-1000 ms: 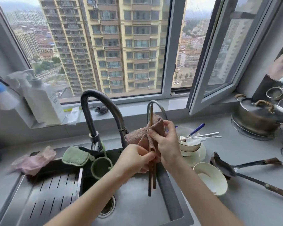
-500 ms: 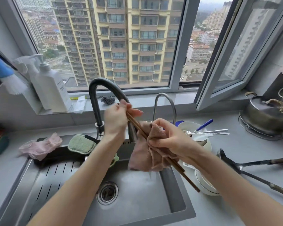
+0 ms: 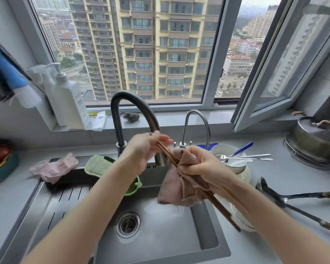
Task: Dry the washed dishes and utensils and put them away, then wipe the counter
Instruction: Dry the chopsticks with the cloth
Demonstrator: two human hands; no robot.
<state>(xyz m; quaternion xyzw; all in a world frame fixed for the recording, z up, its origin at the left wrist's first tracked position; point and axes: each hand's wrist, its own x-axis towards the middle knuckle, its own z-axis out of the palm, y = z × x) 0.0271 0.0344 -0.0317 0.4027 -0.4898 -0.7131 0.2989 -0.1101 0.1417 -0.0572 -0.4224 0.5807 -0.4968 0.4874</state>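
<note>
**Step in hand:** drying; the item is the wooden chopsticks [image 3: 224, 213].
- The left hand [image 3: 147, 149] is pinching their far upper ends with curled fingers.
- The right hand [image 3: 204, 166] is gripping the pink cloth [image 3: 177, 189], which is bunching round their middle.
- The pair is slanting above the sink [image 3: 160, 244], with the near tips pointing down and right over the bench [image 3: 278, 172] edge.

**Next move, as judged:** this is calling for the cloth to slide toward the near tips while the left hand steadies the pair, then for stowing. No storage place is showing.

**Containers, left to right:**
- Teal bowl [image 3: 0, 174], far left edge: holding red and yellow things, too blurred to name.
- Sink: its basin is showing only the drain strainer [image 3: 127, 223].
- Green cup [image 3: 134, 187]: hanging at the sink's far wall behind the left forearm, contents hidden.
- White bowl stack [image 3: 234, 166], right of the small tap: carrying a fork [image 3: 246, 157] and a blue-handled utensil [image 3: 242, 148] across its rim, both awaiting drying.
- Second white bowl [image 3: 242, 223], nearer: partly hiding behind the right forearm, contents not discernible.
- Two ladles [image 3: 293, 197]: lying loose on the bench.
- Lidded pot [image 3: 312, 141], far right: sitting closed, contents hidden.
</note>
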